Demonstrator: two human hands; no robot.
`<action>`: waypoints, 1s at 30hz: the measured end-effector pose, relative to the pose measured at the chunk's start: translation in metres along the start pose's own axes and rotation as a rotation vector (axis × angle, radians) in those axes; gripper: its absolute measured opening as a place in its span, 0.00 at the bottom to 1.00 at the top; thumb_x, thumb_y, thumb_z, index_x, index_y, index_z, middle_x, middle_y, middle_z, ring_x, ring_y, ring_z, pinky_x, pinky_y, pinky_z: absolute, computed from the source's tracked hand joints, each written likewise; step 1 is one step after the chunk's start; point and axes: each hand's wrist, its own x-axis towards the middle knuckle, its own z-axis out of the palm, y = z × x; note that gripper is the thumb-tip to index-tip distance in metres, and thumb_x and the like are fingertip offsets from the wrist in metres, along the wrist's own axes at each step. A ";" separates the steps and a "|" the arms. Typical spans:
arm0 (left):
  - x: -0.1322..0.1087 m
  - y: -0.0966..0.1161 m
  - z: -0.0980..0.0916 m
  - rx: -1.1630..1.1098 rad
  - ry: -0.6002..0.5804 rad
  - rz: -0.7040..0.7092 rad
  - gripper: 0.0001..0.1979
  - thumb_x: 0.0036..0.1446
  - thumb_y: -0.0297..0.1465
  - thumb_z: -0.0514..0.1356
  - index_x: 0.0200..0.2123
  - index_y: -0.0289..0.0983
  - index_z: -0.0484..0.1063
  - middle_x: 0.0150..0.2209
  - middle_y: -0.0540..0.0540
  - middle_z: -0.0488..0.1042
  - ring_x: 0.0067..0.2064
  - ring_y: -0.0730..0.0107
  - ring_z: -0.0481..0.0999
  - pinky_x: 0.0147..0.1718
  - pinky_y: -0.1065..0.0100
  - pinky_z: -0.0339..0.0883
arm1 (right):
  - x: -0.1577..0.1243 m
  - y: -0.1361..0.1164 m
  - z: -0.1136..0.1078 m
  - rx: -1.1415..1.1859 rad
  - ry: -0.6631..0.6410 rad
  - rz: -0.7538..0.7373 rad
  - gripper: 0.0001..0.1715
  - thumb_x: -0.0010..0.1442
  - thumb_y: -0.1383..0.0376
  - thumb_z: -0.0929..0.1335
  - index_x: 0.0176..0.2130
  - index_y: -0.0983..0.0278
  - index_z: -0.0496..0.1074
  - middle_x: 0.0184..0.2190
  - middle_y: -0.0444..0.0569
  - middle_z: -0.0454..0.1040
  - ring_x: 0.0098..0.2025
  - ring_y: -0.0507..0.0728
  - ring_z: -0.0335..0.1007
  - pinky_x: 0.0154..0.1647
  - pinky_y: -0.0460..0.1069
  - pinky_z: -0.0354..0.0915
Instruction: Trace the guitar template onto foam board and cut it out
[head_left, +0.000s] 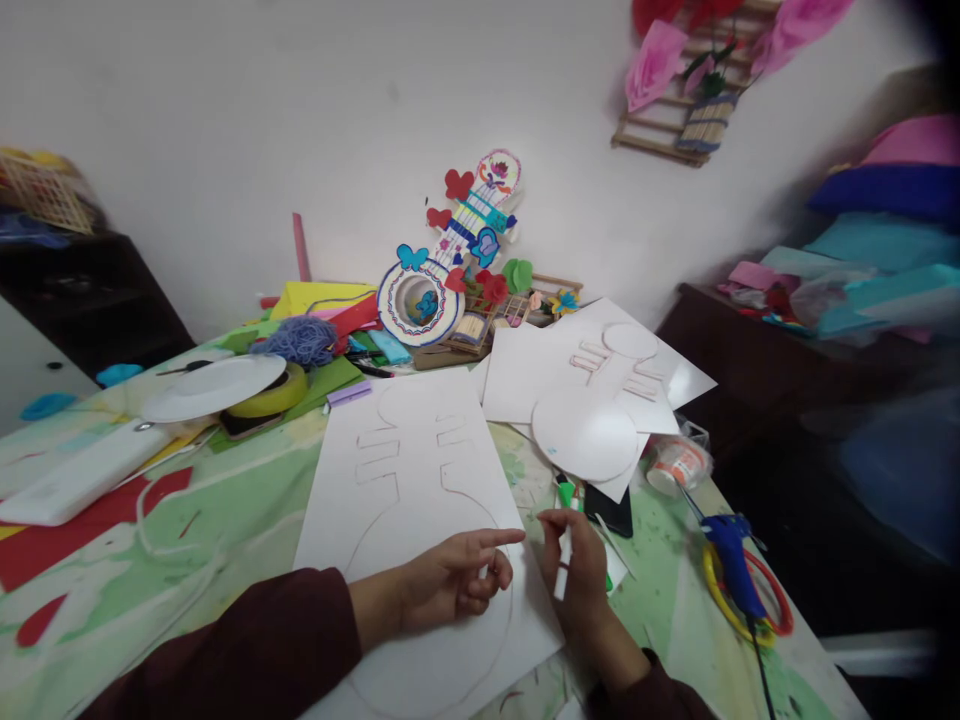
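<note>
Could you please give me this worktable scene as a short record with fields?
Left grip: over the large white sheet, index finger extended, nothing seen in it
Right grip: holding a white pen beside the sheet's right edge
Sheet drawing: thin reddish outline, partly covered by the left grip
Back: decorated guitar shape by the wall
Right of sheet: white disc, overlapping other white papers
Far right: blue glue gun
Left of sheet: white plate, blue-purple yarn

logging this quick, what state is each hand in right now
Left hand: partly open, nothing visibly held.
Right hand: closed around a white pen-like stick.
</note>
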 end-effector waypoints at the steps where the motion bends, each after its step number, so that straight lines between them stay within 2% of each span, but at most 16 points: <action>1: 0.000 0.001 0.000 0.028 0.015 0.020 0.20 0.51 0.30 0.63 0.49 0.32 0.71 0.30 0.46 0.69 0.22 0.84 0.55 0.21 0.77 0.46 | 0.001 0.003 -0.001 -0.008 0.029 0.037 0.04 0.57 0.67 0.63 0.34 0.62 0.68 0.28 0.45 0.70 0.29 0.54 0.68 0.31 0.49 0.64; 5: 0.005 0.001 -0.003 0.129 0.077 0.085 0.11 0.50 0.29 0.63 0.38 0.29 0.74 0.27 0.45 0.69 0.21 0.85 0.53 0.20 0.77 0.42 | 0.004 0.004 -0.004 0.066 0.070 0.162 0.04 0.58 0.65 0.65 0.35 0.63 0.65 0.29 0.44 0.68 0.27 0.52 0.65 0.29 0.47 0.63; 7: 0.008 0.000 -0.006 0.153 0.118 0.096 0.10 0.50 0.28 0.63 0.36 0.30 0.73 0.27 0.46 0.69 0.21 0.85 0.55 0.20 0.77 0.44 | 0.004 -0.001 -0.004 0.097 0.055 0.180 0.04 0.58 0.64 0.65 0.35 0.63 0.63 0.28 0.43 0.67 0.27 0.51 0.64 0.28 0.47 0.63; 11: 0.011 -0.003 -0.007 0.181 0.192 0.124 0.13 0.48 0.25 0.64 0.39 0.31 0.72 0.31 0.46 0.71 0.25 0.83 0.63 0.25 0.76 0.52 | -0.002 -0.008 0.002 0.105 -0.022 0.140 0.03 0.60 0.65 0.63 0.34 0.62 0.63 0.24 0.42 0.65 0.25 0.51 0.63 0.26 0.46 0.61; 14: 0.012 -0.006 -0.007 0.236 0.191 0.133 0.16 0.50 0.31 0.65 0.42 0.32 0.69 0.36 0.43 0.74 0.27 0.81 0.66 0.27 0.75 0.55 | -0.009 -0.004 0.005 0.159 -0.067 0.160 0.06 0.60 0.63 0.63 0.38 0.63 0.66 0.24 0.42 0.67 0.24 0.51 0.64 0.25 0.46 0.61; 16: 0.013 -0.006 -0.007 0.294 0.189 0.131 0.20 0.50 0.35 0.65 0.43 0.33 0.66 0.39 0.40 0.75 0.26 0.81 0.67 0.25 0.74 0.54 | -0.013 0.000 0.005 0.254 -0.099 0.186 0.12 0.62 0.62 0.62 0.44 0.63 0.67 0.22 0.41 0.67 0.23 0.51 0.64 0.27 0.47 0.61; 19: 0.013 -0.005 -0.009 0.382 0.212 0.140 0.21 0.50 0.40 0.65 0.41 0.33 0.64 0.42 0.37 0.75 0.21 0.84 0.63 0.20 0.74 0.46 | -0.014 -0.001 0.003 0.462 -0.089 0.277 0.17 0.65 0.61 0.59 0.51 0.63 0.66 0.20 0.41 0.66 0.22 0.51 0.62 0.27 0.48 0.61; 21: 0.012 -0.005 -0.009 0.428 0.221 0.155 0.20 0.51 0.42 0.63 0.39 0.34 0.63 0.42 0.37 0.76 0.19 0.86 0.57 0.18 0.73 0.41 | -0.013 -0.004 0.003 0.587 -0.038 0.344 0.17 0.64 0.59 0.60 0.48 0.63 0.69 0.22 0.43 0.68 0.23 0.51 0.61 0.26 0.47 0.60; 23: 0.011 -0.005 -0.009 0.474 0.238 0.163 0.19 0.53 0.41 0.62 0.41 0.34 0.64 0.42 0.38 0.76 0.19 0.86 0.54 0.19 0.73 0.39 | -0.011 -0.008 0.004 0.678 -0.011 0.430 0.17 0.64 0.57 0.61 0.40 0.63 0.73 0.23 0.44 0.68 0.25 0.50 0.62 0.27 0.47 0.60; 27: 0.010 -0.007 -0.011 0.581 0.258 0.171 0.16 0.55 0.38 0.61 0.44 0.37 0.66 0.46 0.41 0.75 0.26 0.81 0.62 0.25 0.73 0.49 | -0.012 -0.014 0.008 0.799 -0.034 0.640 0.12 0.60 0.56 0.65 0.33 0.63 0.70 0.23 0.43 0.68 0.24 0.49 0.60 0.24 0.45 0.57; 30: 0.011 -0.007 -0.014 0.583 0.227 0.188 0.16 0.54 0.38 0.61 0.43 0.37 0.66 0.44 0.43 0.75 0.30 0.78 0.66 0.29 0.72 0.54 | -0.013 -0.020 0.007 0.809 -0.068 0.653 0.11 0.57 0.58 0.69 0.31 0.62 0.67 0.23 0.42 0.69 0.23 0.48 0.60 0.24 0.44 0.57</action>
